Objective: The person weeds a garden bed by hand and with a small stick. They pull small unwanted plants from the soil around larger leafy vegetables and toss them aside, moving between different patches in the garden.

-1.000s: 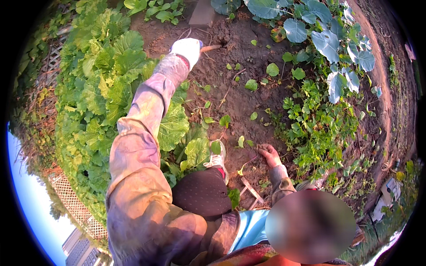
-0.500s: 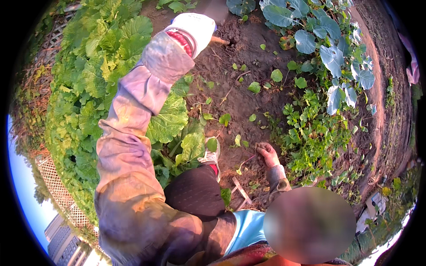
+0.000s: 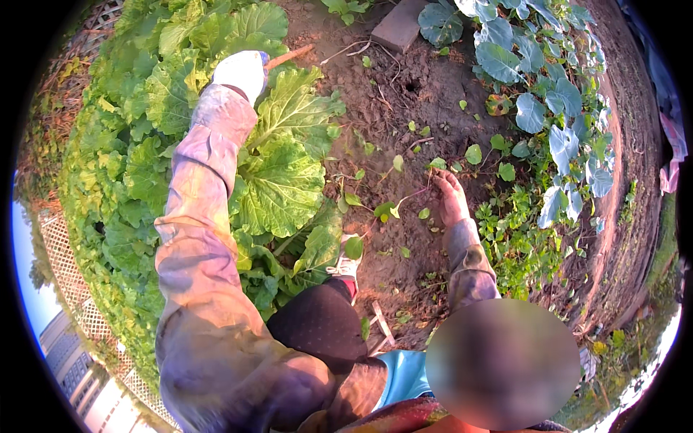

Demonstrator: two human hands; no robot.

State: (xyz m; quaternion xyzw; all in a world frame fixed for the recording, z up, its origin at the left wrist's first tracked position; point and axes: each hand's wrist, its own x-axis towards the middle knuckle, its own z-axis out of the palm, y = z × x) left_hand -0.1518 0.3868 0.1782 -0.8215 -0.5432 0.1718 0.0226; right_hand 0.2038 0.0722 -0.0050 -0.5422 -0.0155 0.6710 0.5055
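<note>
My left hand (image 3: 240, 74), in a white glove, is closed round a brown tapered stick (image 3: 291, 55). It hovers at the far left above large green leaves, with the stick's tip pointing right, clear of the soil. My bare right hand (image 3: 451, 198) reaches over the bed, pinching a small seedling (image 3: 395, 211) by its thin purplish stem. The seedling's leaves trail to the left, low over the ground. Ahead of the right hand, a dark round hole (image 3: 411, 86) shows in the brown soil (image 3: 375, 108).
Broad leafy plants (image 3: 281, 187) crowd the left side. Blue-green leafy plants (image 3: 530, 112) and low bushy greens (image 3: 512, 242) line the right. A brick (image 3: 399, 26) lies at the far end. Several small seedlings dot the soil. My shoe (image 3: 345, 260) stands beside a small wooden frame (image 3: 382, 323).
My left hand has lifted the stick out of the soil and swung left, uncovering the hole. My right hand has moved forward with the seedling. The view has shifted slightly.
</note>
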